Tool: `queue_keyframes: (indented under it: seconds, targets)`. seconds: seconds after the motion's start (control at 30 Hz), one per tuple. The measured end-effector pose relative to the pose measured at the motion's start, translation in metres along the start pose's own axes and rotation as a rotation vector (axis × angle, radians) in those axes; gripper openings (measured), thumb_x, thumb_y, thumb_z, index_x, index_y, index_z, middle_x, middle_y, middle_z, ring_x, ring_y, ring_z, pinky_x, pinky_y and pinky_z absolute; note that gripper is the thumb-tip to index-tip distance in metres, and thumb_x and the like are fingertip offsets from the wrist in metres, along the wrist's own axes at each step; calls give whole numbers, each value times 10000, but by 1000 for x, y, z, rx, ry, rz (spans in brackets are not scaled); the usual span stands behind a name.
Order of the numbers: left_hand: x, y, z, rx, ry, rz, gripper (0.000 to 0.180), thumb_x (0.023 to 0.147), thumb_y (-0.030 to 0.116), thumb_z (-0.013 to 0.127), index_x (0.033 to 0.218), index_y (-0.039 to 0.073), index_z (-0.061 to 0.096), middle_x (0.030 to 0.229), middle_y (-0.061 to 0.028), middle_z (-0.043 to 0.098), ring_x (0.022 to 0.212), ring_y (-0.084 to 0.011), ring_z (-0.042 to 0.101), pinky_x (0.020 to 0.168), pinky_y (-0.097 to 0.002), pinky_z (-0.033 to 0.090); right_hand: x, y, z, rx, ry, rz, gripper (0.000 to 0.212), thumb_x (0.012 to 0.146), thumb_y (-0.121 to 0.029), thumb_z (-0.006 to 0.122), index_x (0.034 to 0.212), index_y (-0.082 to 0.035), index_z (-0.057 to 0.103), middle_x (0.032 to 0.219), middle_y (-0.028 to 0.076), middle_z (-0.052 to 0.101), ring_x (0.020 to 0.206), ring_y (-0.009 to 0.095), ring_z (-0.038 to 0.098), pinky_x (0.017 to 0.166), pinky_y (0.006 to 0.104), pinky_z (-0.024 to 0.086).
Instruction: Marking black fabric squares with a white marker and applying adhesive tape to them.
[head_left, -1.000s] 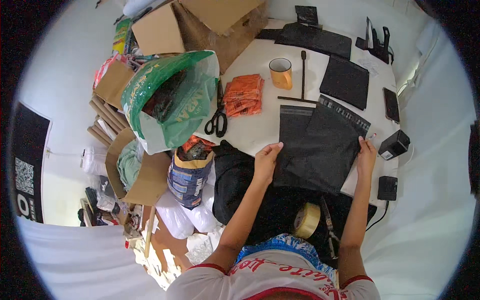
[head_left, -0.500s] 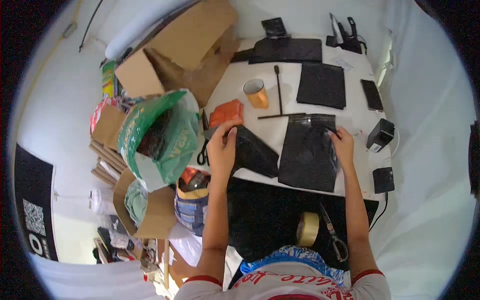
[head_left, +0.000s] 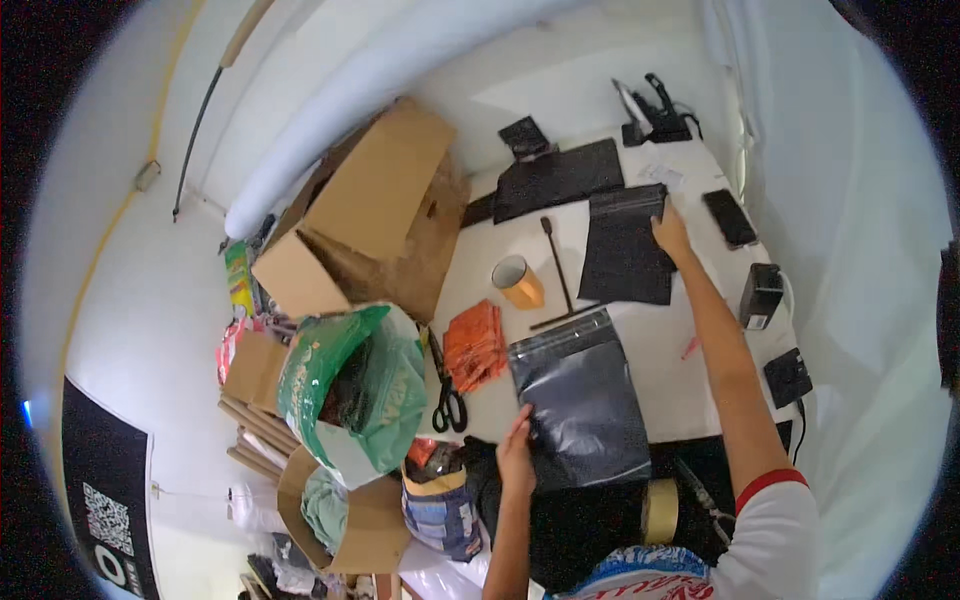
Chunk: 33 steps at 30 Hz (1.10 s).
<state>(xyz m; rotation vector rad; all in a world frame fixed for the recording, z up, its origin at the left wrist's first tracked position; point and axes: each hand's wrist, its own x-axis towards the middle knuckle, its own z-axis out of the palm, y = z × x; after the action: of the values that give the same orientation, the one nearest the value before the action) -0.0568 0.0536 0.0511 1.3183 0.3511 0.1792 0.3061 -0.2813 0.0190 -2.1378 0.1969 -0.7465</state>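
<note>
A shiny black plastic mailer bag (head_left: 583, 405) lies flat at the table's front edge. My left hand (head_left: 516, 455) pinches its left edge, with the thumb and fingers closed at the side. Farther back, my right hand (head_left: 672, 235) reaches across and grips the upper right corner of a second black plastic bag (head_left: 625, 265), which rests on the tabletop. Some of its fingers are hidden. Between the bags and a yellow mug (head_left: 517, 282) lies a thin black T-shaped rod (head_left: 558, 265). Folded orange bags (head_left: 475, 345) lie left of the shiny bag.
Black-handled scissors (head_left: 449, 410) lie near a green-and-white plastic sack (head_left: 400, 400). A big cardboard box (head_left: 380, 200) stands at the back left. Along the right are a phone (head_left: 730, 218) and a black box (head_left: 762, 296). Tape (head_left: 660, 510) and other scissors (head_left: 705, 500) lie near me.
My right hand has moved a black bag back and up the table. My left hand has come toward me, from the folded dark bag to the shiny bag's edge. The view has shifted.
</note>
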Motion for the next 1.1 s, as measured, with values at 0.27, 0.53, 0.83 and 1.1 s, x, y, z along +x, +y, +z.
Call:
queue_keyframes:
  seconds: [0.27,0.53,0.83,1.1]
  targets:
    - [20,-36,-18,416,-33,115,391,794,-23,609,1180,12,556,1272,-98,511,1215,-202,429,1040,-319,285,-188,-87,-54,561,-919,568,616,863,-474,557,1162,62,509,1004,134,617,878,214,602,772,314,479]
    - [7,-45,-23,482,-54,354,276,817,-39,589,1083,26,558,1142,-80,543,1084,-180,496,909,-267,384,-240,-106,-58,610,-790,498,590,778,-194,688,1270,13,435,895,29,614,693,85,537,577,204,415]
    - [-1,-25,-3,850,248,605,212,856,32,582,1067,24,599,1183,-125,522,1075,-253,514,922,-317,401,-253,-82,-58,762,-778,291,104,809,-75,656,888,-11,634,742,-23,587,632,45,506,538,191,389]
    - [27,-14,92,991,-8,923,230,799,151,666,1020,88,659,1029,-55,641,1089,-292,512,937,-399,372,-258,-81,-56,887,-715,222,73,857,-40,581,911,-6,617,754,-38,562,655,25,470,567,176,374]
